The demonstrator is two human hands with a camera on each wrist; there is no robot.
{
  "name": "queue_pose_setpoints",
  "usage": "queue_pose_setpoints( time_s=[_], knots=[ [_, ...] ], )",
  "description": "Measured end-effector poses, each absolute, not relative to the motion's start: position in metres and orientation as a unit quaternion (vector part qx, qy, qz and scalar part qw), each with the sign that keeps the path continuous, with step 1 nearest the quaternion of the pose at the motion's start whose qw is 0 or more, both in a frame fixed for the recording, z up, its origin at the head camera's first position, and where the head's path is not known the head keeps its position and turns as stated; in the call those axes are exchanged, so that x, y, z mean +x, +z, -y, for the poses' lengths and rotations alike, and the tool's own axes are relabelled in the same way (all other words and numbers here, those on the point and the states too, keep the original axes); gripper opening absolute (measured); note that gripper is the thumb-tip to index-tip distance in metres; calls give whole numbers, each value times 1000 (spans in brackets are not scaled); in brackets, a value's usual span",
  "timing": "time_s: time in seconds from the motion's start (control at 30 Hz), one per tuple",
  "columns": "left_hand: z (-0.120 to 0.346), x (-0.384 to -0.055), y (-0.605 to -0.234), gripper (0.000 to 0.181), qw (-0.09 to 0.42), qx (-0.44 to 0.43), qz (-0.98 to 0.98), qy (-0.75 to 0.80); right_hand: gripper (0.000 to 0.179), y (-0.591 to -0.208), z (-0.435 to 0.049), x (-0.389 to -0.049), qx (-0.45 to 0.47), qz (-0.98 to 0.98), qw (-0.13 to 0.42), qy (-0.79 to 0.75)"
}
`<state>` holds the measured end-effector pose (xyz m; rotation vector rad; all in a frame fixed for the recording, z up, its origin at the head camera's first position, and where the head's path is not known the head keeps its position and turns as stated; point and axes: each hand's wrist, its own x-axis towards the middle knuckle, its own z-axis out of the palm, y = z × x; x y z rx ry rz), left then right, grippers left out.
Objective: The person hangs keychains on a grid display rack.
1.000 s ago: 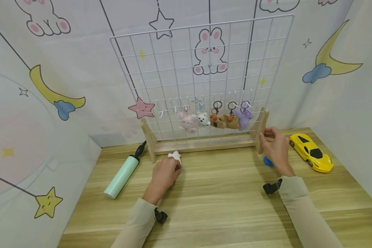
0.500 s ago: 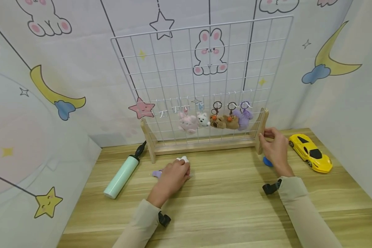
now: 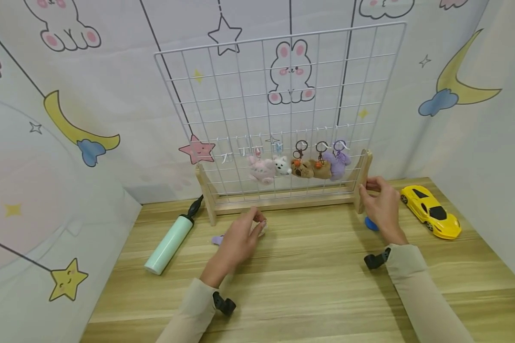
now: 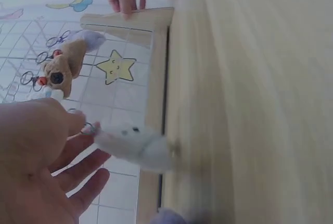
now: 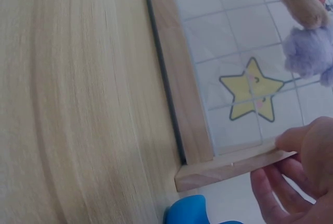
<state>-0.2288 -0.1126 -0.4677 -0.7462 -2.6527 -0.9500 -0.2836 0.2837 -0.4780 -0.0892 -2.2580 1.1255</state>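
My left hand (image 3: pixel 239 238) pinches the metal ring of a white plush keychain (image 4: pixel 136 148), which dangles over the table in the left wrist view, its dark eyes showing. In the head view my hand hides most of it. Beside that hand lies a small purple object (image 3: pixel 217 239), partly covered. On the far right my right hand (image 3: pixel 380 202) grips the wooden end post (image 5: pixel 234 166) of a white wire grid rack (image 3: pixel 292 35), thumb on one side and fingers on the other. Several plush keychains hang on its hooks: pink (image 3: pixel 262 170), white (image 3: pixel 282 165), brown (image 3: pixel 311 168) and purple (image 3: pixel 337 166).
A mint-green hand pump (image 3: pixel 169 245) lies left of the rack. Right of my right hand is a yellow toy car (image 3: pixel 431 212). A blue object (image 3: pixel 371 223) sits beside the end post. Bare white hooks (image 3: pixel 226 157) hang left of the pink plush.
My left hand has moved right along the table and lifted the white plush keychain by its ring. The purple object has come into view behind it. My right hand stays on the post.
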Motion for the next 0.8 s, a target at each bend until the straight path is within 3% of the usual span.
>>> queue_pose_setpoints(
  time_s=[0.23, 0.53, 0.8],
  knots=[
    [114, -235, -455, 10, 120, -215, 834, -493, 29, -477, -284, -283, -34, 854, 300, 423],
    [115, -243, -441, 19, 179, -183, 740, -622, 29, -479, -284, -283, -34, 856, 301, 420],
    [107, -247, -424, 31, 195, -82, 660, -721, 30, -478, -284, -283, -43, 858, 296, 419]
  ],
)
